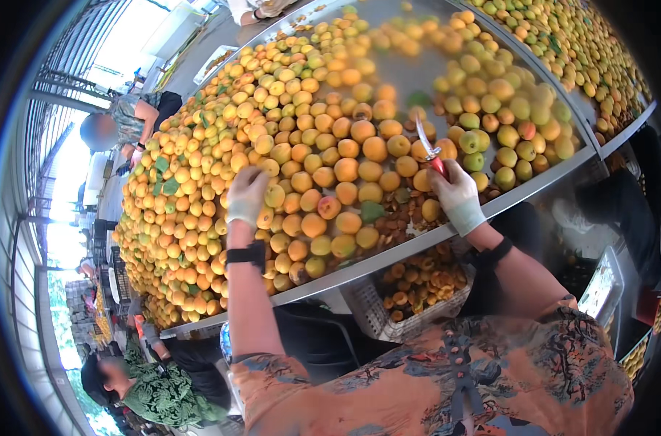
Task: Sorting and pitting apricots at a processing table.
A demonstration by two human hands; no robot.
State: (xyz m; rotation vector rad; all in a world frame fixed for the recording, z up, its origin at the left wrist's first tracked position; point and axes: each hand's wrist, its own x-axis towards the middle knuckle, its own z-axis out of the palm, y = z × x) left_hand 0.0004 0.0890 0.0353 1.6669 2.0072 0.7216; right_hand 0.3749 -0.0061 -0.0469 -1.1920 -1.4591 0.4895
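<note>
A metal-rimmed sorting table (358, 270) heaped with apricots (313, 224) lies before me. My right hand (457, 188), in a pale glove, grips the red handle of a small curved knife (426, 140). Its blade points away from me, over the fruit. My left hand (247, 193), also gloved, is over the apricots further left with its fingers curled down. Whether an apricot is in those fingers is hidden. Between my hands sits a pinkish apricot (329, 207), with a green leaf (372, 212) to its right. Pits and scraps (398, 220) lie near the rim.
Below the rim, a plastic crate (371, 308) holds cut apricot halves (426, 283). One person (170, 381) sits at the near left; another (140, 117) is at the far left. A metal divider (554, 82) separates a second apricot heap (586, 49). A white tray (603, 283) stands lower right.
</note>
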